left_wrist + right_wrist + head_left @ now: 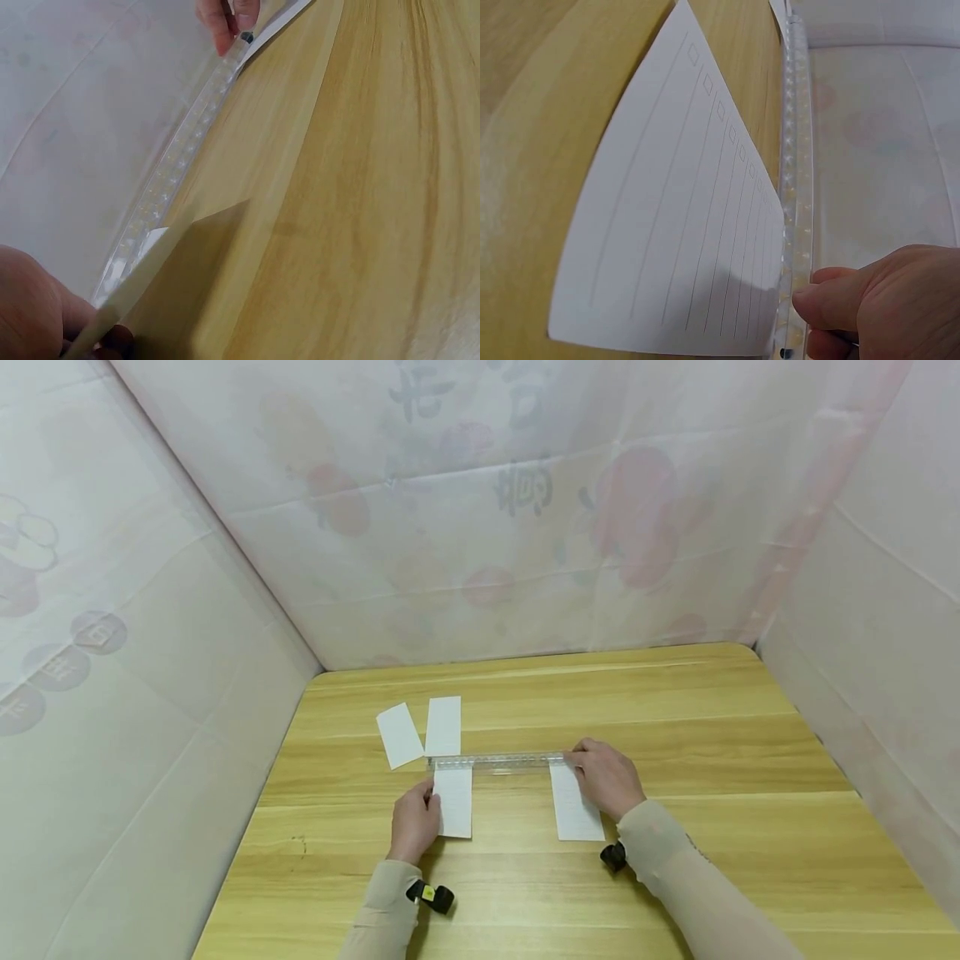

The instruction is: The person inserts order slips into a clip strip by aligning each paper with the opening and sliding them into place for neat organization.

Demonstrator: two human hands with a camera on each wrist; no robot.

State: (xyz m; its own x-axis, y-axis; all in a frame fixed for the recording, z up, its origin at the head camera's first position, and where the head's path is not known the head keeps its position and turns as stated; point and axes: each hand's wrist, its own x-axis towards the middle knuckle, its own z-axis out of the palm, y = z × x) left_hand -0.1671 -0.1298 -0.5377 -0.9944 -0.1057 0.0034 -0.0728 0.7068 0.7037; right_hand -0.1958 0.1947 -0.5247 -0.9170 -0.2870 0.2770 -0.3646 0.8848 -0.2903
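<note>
A long clear plastic strip (513, 762) with a row of small bumps along it lies crosswise on the wooden table. My right hand (609, 779) pinches its right end between thumb and fingers; a small dark tip shows there in the right wrist view. My left hand (415, 823) grips the left edge of a white paper sheet (453, 806), which is tilted up from the table below the strip's left end. Beneath the right end lies a lined sheet with little boxes (682, 195), its top edge against the strip.
Two more white sheets, a slanted one (400, 736) and a straight one (444, 727), lie behind the strip's left end. Printed fabric (480, 568) encloses the table (675, 877) at the back and sides. A black wrist camera (435, 897) is strapped on my left sleeve.
</note>
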